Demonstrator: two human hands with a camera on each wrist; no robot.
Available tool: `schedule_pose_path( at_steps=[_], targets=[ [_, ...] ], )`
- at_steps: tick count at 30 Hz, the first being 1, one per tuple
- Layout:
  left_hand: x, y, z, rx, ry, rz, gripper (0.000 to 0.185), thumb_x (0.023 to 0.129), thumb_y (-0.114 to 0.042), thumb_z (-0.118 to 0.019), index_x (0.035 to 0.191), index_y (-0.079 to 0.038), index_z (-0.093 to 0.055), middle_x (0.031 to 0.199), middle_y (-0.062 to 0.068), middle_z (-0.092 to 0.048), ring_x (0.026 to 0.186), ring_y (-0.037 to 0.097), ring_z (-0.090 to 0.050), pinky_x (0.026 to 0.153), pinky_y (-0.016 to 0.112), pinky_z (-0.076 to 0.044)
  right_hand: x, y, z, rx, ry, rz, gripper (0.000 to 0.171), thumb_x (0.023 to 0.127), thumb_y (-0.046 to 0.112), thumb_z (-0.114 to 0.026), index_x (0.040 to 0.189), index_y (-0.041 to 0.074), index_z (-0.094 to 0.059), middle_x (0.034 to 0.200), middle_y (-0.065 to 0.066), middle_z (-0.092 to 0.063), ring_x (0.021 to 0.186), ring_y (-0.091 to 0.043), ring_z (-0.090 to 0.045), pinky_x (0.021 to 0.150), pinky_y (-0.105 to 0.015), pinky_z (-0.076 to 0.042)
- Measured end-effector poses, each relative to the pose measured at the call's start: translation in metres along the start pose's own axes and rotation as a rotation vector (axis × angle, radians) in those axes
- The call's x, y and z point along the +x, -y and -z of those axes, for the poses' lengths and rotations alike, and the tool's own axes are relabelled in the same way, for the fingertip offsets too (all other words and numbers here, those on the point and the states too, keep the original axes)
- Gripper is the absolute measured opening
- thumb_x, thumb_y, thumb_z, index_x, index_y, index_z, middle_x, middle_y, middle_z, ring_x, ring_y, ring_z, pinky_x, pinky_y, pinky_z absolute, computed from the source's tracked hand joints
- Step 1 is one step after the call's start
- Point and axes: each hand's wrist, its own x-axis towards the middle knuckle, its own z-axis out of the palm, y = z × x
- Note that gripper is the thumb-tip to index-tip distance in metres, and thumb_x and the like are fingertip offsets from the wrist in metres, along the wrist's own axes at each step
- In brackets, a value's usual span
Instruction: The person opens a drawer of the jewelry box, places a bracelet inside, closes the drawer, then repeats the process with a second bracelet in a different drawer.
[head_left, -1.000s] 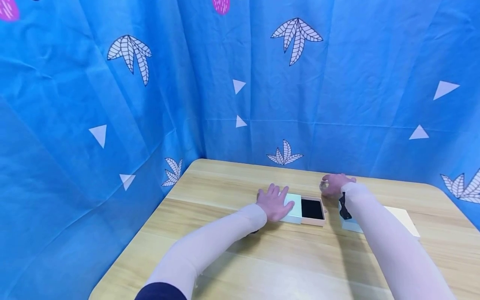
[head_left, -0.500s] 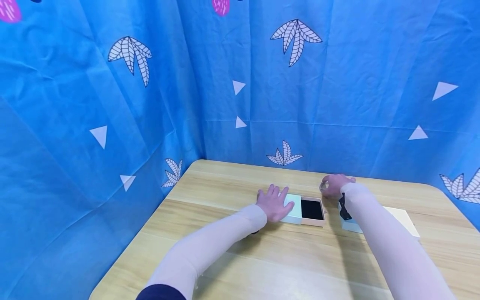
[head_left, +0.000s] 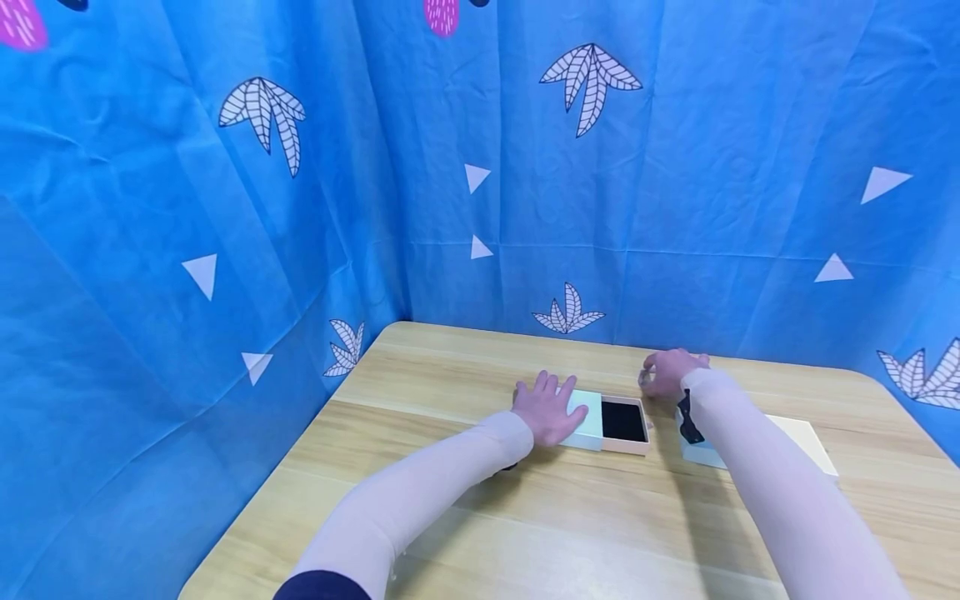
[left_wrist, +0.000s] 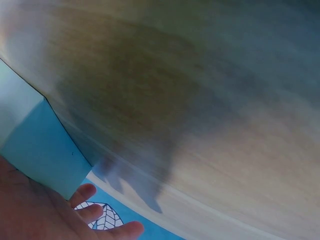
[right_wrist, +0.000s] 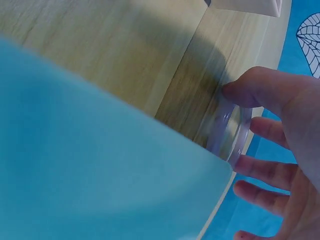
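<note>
My left hand lies flat, fingers straight, on the pale teal sleeve of a small drawer box; the left wrist view shows the palm on that teal sleeve. The pink drawer is slid out to the right and shows a black lining. My right hand is beyond the drawer and pinches a clear ring-shaped bangle between thumb and fingers just above the table. A second teal box fills the near part of the right wrist view.
The wooden table is closed in by blue patterned curtains at the back and left. A teal box and a cream flat card lie under and right of my right forearm.
None in the hands or the box; the view has only drifted a little.
</note>
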Motion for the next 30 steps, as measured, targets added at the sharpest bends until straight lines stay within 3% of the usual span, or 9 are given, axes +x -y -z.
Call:
schedule_pose_path(
  at_steps=[10,15,22,30],
  targets=[
    [0.006,0.001,-0.003,0.008,0.012,-0.001,0.073,0.100,-0.068,-0.009,0.163,-0.033,-0.009,0.167,0.003,-0.024,0.156,0.026,-0.015,0.118,0.062,-0.024,-0.008,0.003,0.006,-0.018,-0.015,0.032,0.056,0.086,0.049,-0.068,0.131,0.015,-0.067,0.133,-0.021,-0.064,0.121,-0.047,-0.053,0.085,-0.062,-0.038],
    [0.007,0.002,-0.007,0.015,0.013,0.004,0.074,0.099,-0.070,-0.008,0.163,-0.033,-0.009,0.167,0.002,-0.024,0.156,0.025,-0.015,0.118,0.061,-0.025,-0.017,0.011,0.012,-0.004,-0.010,0.036,0.057,0.083,0.047,-0.073,0.130,0.015,-0.067,0.133,-0.021,-0.064,0.123,-0.047,-0.052,0.090,-0.065,-0.036],
    [0.006,0.002,-0.008,0.004,0.003,-0.001,0.073,0.100,-0.068,-0.009,0.163,-0.032,-0.010,0.167,0.003,-0.025,0.156,0.026,-0.016,0.119,0.062,-0.024,-0.026,0.019,0.017,-0.006,-0.009,0.064,0.053,0.084,0.043,-0.075,0.128,0.016,-0.068,0.131,-0.020,-0.066,0.120,-0.044,-0.055,0.083,-0.057,-0.037],
    [0.005,0.002,-0.007,-0.004,0.005,0.001,0.073,0.100,-0.068,-0.010,0.163,-0.032,-0.010,0.167,0.003,-0.024,0.156,0.026,-0.015,0.119,0.061,-0.023,-0.035,0.028,0.024,-0.022,-0.032,0.119,0.048,0.083,0.041,-0.075,0.124,0.017,-0.070,0.127,-0.016,-0.069,0.120,-0.043,-0.055,0.091,-0.068,-0.036]
  ],
)
